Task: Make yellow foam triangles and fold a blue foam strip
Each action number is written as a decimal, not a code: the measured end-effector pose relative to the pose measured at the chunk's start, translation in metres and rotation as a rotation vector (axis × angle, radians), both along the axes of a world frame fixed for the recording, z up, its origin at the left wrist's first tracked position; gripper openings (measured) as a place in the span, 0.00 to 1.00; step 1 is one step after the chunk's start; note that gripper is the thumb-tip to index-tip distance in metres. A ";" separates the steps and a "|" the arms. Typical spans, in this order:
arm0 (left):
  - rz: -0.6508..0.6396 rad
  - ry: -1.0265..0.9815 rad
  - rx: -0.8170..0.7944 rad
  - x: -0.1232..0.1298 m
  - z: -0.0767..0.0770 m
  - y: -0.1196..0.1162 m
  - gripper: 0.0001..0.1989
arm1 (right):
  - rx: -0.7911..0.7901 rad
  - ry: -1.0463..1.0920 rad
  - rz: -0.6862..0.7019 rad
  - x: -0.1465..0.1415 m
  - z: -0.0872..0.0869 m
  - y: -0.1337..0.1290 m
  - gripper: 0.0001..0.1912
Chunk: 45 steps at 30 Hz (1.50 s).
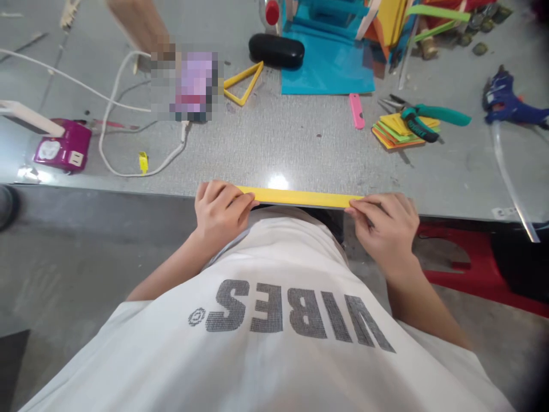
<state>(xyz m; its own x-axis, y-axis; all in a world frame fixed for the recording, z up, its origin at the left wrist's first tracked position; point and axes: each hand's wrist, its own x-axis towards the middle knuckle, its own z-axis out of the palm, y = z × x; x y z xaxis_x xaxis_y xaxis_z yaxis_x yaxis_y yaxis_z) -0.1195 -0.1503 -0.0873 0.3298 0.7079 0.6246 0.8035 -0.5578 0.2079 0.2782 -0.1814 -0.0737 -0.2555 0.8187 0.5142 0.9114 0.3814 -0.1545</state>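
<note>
A long, narrow yellow paper strip [300,197] is stretched level along the front edge of the grey table [257,154]. My left hand [225,206] pinches its left end between thumb and fingers. At the other end, my right hand [384,220] grips the strip the same way. Farther back lies a triangle [242,84] folded from similar yellow material. A stack of coloured paper pieces [397,134] sits beyond my right hand, with green-handled pliers [429,119] resting on top.
A blue glue gun [510,100] with a clear stick lies at the right. A pink cutter [356,111], black case [277,50] and blue sheet [328,77] are farther back. To the left, a white cable [115,166] loops near a purple lamp base [64,146]. A red chair [463,272] stands below.
</note>
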 end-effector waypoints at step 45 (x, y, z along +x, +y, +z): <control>-0.063 -0.009 -0.291 -0.001 0.030 0.022 0.09 | -0.265 0.131 0.009 0.002 0.024 0.026 0.06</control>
<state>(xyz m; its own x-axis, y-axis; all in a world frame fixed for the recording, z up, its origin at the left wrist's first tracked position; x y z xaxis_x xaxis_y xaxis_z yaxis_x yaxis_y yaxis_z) -0.1202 -0.1281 -0.0569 0.3742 0.8359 0.4016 0.7669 -0.5224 0.3729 0.2800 -0.1554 -0.0496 -0.2091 0.9268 0.3118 0.8739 0.3202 -0.3657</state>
